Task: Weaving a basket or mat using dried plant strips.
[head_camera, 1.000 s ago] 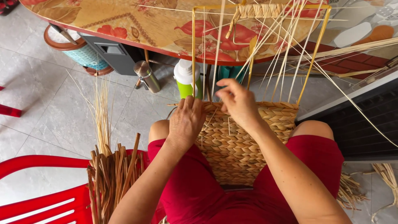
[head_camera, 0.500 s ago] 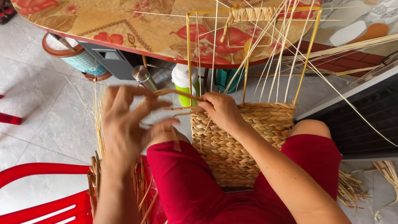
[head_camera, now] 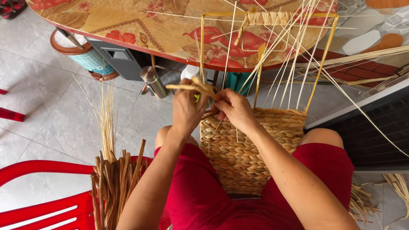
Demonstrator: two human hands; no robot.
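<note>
Left of the basket (head_camera: 251,149), a bundle of reeds (head_camera: 113,187) stands beside the red chair (head_camera: 38,204), its foot cut off by the frame. My left hand (head_camera: 186,111) has its grip closed on a flat strand (head_camera: 191,86) lying left to right above the basket's top left corner. My right hand (head_camera: 234,110) pinches the strand's other end at the rim; its fingertips are hidden. The basket sits upright between my knees, its yellow frame (head_camera: 317,70) pointing towards the worktop (head_camera: 128,25), open floor on its left.
</note>
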